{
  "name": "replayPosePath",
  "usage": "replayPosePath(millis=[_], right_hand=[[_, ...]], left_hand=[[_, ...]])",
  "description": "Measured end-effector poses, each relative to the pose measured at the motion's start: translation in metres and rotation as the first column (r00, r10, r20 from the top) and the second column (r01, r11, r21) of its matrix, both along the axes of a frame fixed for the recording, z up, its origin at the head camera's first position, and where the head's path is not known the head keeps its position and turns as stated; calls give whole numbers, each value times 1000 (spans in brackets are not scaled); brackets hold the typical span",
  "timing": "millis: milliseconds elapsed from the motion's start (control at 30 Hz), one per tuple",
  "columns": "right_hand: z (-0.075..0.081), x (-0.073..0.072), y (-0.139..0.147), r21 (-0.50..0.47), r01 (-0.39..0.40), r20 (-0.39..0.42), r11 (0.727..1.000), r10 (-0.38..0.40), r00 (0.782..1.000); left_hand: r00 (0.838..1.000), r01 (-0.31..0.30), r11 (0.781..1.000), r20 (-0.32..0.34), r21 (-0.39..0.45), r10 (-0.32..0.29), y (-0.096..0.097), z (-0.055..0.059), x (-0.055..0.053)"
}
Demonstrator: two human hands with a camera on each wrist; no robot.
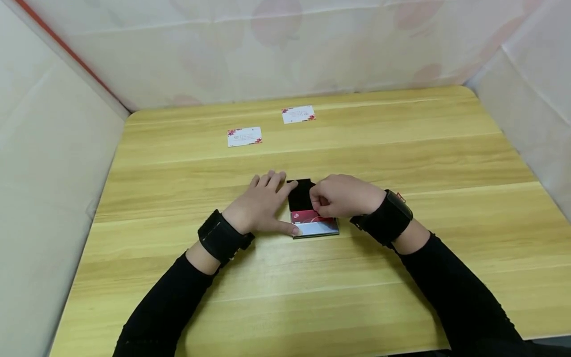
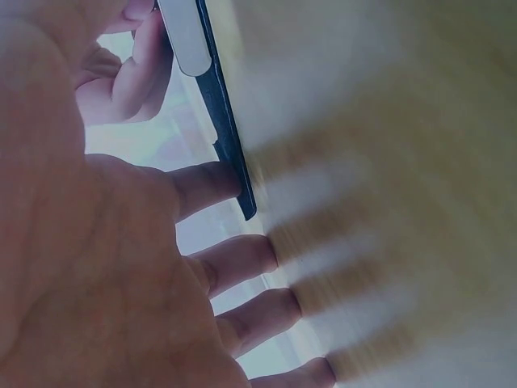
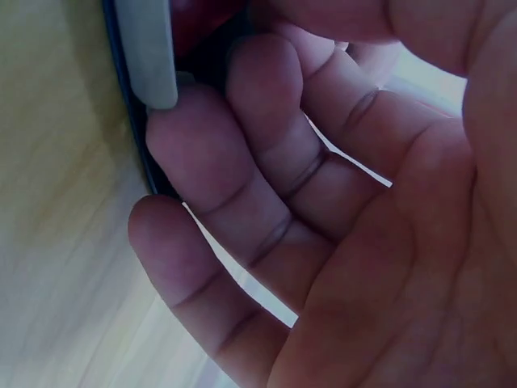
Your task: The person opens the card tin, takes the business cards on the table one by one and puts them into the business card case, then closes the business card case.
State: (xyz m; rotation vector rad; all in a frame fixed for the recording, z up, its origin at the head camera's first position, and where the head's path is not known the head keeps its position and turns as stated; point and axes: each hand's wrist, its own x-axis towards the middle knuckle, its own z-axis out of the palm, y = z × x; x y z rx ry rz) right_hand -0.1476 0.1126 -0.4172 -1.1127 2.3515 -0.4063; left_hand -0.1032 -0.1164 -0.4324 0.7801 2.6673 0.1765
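Note:
A flat card case (image 1: pixel 315 229) lies unfolded on the table, its black lid (image 1: pixel 300 196) laid back away from the person and its silver base nearer. Inside the base shows a red card (image 1: pixel 303 216) with white marks. My left hand (image 1: pixel 263 206) is spread over the case's left side, thumb on the near left corner and index fingertip on the lid. In the left wrist view the case appears edge-on, with the index finger (image 2: pixel 210 187) against the black lid. My right hand (image 1: pixel 343 196), fingers curled, pinches the red card at its right part; its fingertips hide the contact.
Two white cards with red floral corners lie farther back, one card (image 1: pixel 244 137) left of the other card (image 1: pixel 299 114). The wood-grain table (image 1: pixel 401 277) is bordered by pale cloth walls (image 1: pixel 348 49) at the back and both sides.

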Motion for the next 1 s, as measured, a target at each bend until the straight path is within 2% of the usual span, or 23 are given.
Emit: replayPosePath(millis=[300,633,800,900,1000], right_hand=[[1,2,-1,-17,1,-7,1000,-1,1000],[0,4,-4,-6,-5,-9,1000,5,1000],[0,4,-4,-41,-30,-6,999,30,1000],[0,-2,-3,-92,-35,-41,995,32,999],[0,-13,-6,-149,-17,-128,989,-2,992]], left_hand=[[1000,1,1000,13,4,-1,-1,1,1],[1000,8,1000,0,1,-8,-1,3,0],[1000,8,1000,2,-5,-8,-2,3,1],[1000,5,1000,-1,-7,-5,-1,3,1],[1000,5,1000,-3,-7,-5,0,3,0]])
